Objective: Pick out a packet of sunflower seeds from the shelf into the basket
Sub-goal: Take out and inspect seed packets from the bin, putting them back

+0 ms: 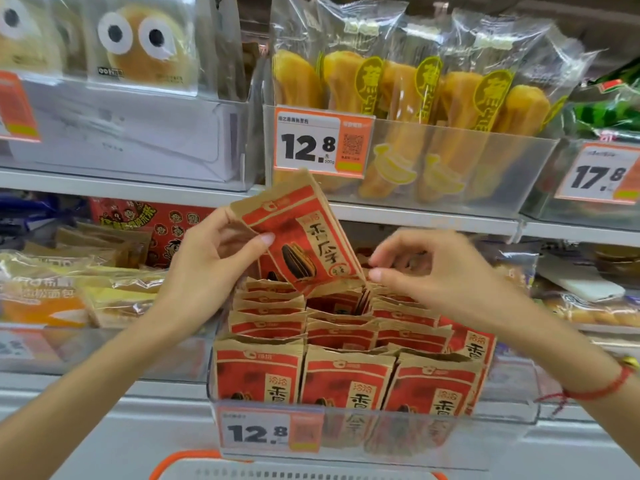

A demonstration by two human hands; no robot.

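**Seed packet lifted clear of the display tray**

Basket (242, 471), with orange handle and white rim, sits at the bottom edge of the head view, directly below the tray and well below both hands.

Left hand (214, 258): fingers curled behind the sunflower seed packet (304, 244), thumb pressed on its red front face. The packet is gripped at its upper left portion. It is held tilted, top edge leaning left, raised above the rows of identical packets (346, 368) that stand upright in the clear tray (512, 410). The lower right corner of the held packet is just above the rear rows and just beside the right fingertips.

Right hand (426, 268): fingers loosely curled, thumb and forefinger close together at the packet's lower right corner. The frame is blurred at this point; whether the fingertips touch the packet or hold anything cannot be determined.

A red string bracelet (602, 389) is on the right wrist.

Surroundings relative to the fingers:
- Below both hands: price tag (256, 433) reading 12.8, fixed to the front wall of the tray.
- Above the left fingers: a second price tag (308, 143) reading 12.8, on a clear bin holding bagged yellow bread sticks (408, 88).
- Above and far left of the left fingers: packaged buns (138, 39) printed with large cartoon eyes.
- Left of the left fingers: wrapped breads (69, 292) on the same shelf level.
- Above and right of the right fingers: price tag (599, 174) reading 17.8
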